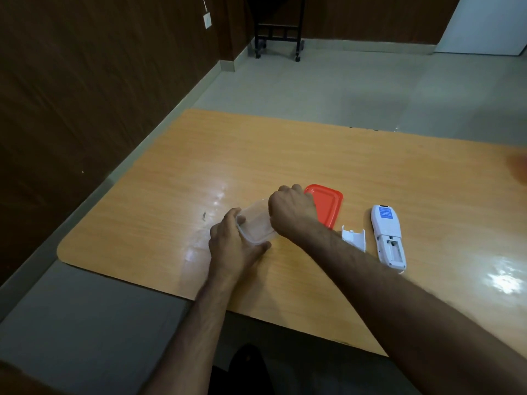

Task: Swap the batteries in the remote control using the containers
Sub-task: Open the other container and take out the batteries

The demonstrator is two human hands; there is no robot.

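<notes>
Clear plastic tub (pixel 256 223) sits on the worktop (pixel 313 155), my left hand (pixel 232 246) gripping it, right hand's (pixel 291 209) curled fingers maybe holding batteries, unseen; fumbled, they'd roll away from the open remote (pixel 388 236).

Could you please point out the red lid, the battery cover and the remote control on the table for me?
red lid (pixel 328 205), head view, on its flat top.
battery cover (pixel 354 238), head view, on its white inner face.
remote control (pixel 388 236), head view, on its back, beside the open battery bay.
</notes>
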